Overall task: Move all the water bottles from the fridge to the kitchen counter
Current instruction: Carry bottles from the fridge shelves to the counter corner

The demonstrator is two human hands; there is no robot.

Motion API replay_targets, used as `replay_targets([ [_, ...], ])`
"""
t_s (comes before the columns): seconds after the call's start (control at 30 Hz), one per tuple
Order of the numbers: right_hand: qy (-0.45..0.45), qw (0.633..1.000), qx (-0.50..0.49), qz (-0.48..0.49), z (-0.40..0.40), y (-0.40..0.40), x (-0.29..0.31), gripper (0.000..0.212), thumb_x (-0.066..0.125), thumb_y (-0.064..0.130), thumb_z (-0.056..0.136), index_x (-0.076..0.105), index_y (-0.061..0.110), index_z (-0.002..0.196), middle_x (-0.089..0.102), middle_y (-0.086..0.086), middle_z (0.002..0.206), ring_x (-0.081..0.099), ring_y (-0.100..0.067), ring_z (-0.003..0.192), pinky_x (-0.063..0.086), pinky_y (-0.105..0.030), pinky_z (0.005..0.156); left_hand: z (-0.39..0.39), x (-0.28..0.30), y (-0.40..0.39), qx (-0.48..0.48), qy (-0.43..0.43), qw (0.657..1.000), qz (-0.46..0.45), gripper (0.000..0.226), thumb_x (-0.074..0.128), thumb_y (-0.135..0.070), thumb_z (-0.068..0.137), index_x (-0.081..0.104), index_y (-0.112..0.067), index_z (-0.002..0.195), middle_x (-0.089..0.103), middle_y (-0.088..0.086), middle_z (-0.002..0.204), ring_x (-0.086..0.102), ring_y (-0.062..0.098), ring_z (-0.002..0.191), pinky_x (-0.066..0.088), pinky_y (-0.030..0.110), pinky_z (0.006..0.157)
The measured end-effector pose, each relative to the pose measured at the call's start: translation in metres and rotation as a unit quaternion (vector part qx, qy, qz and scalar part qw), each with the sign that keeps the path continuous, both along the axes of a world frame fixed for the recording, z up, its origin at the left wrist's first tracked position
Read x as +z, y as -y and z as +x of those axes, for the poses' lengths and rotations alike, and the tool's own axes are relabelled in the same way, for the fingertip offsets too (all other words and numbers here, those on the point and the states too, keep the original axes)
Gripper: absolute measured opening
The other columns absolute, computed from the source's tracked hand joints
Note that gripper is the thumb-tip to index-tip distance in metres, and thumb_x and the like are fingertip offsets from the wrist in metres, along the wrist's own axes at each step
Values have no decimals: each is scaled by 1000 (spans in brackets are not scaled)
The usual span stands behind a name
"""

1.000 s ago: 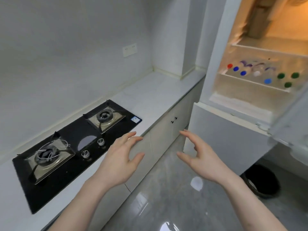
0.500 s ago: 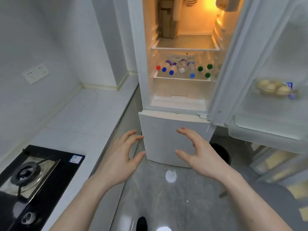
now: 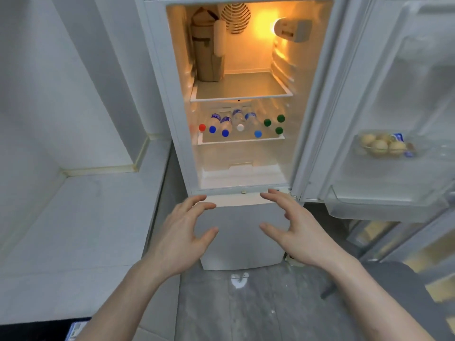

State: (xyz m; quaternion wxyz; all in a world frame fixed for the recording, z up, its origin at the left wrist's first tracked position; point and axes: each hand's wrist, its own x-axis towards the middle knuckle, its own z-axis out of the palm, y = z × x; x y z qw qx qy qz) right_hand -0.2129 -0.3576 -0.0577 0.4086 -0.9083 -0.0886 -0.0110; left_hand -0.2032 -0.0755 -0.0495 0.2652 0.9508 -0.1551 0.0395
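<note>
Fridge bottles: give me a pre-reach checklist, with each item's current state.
1. Fridge door open: ok.
2. Bottles visible on the middle shelf, caps facing out: ok.
3. Left hand empty, fingers spread: ok.
4. Right hand empty, fingers spread: ok.
5. Counter has bare space for bottles: ok.
6. Exact bottle count, including any behind the front row: cannot tell.

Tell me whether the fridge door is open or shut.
Open: the fridge door is swung right, showing the lit interior and the water bottles on their shelf.
</note>
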Motion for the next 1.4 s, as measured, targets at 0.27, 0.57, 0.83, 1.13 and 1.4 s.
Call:
replay_targets([
  [0.27,6,999,-40,2,62,23,8,60,67,44,95,39,55,147,27,37,159,27,11,146,33,-36,122,91,9,21,-31,20,999,4,46,66,-47,92,54,-40,135,37,-23,152,40,5,137,39,34,112],
  [0.57,13,998,-50,34,201,60,5,58,68,37,95,43,50,146,33,32,155,38,6,138,39,-34,118,215,9,73,-12,23,1000,12,45,65,-46,93,55,-38,136,38,-22,152,38,2,138,28,17,105],
  [0.83,-9,994,-96,57,306,89,3,64,72,31,92,42,40,148,40,23,142,46,-7,130,43,-37,112,314,4,125,-1,-5,1000,12,48,67,-46,92,54,-37,137,44,-20,148,45,5,134,40,26,110],
  [1.13,-46,983,-167,62,368,99,2,74,73,29,91,35,33,155,43,11,144,50,-13,132,46,-42,111,422,-5,176,-7,-117,992,-42,50,69,-47,91,53,-33,136,57,-13,130,61,9,106,55,35,92],
  [1.4,-82,975,-207,-3,404,88,5,74,71,34,88,33,35,152,50,9,134,61,-14,108,53,-41,98,500,-18,213,17,-363,914,-179,49,63,-44,98,50,-19,137,65,1,119,75,17,86,57,28,63],
])
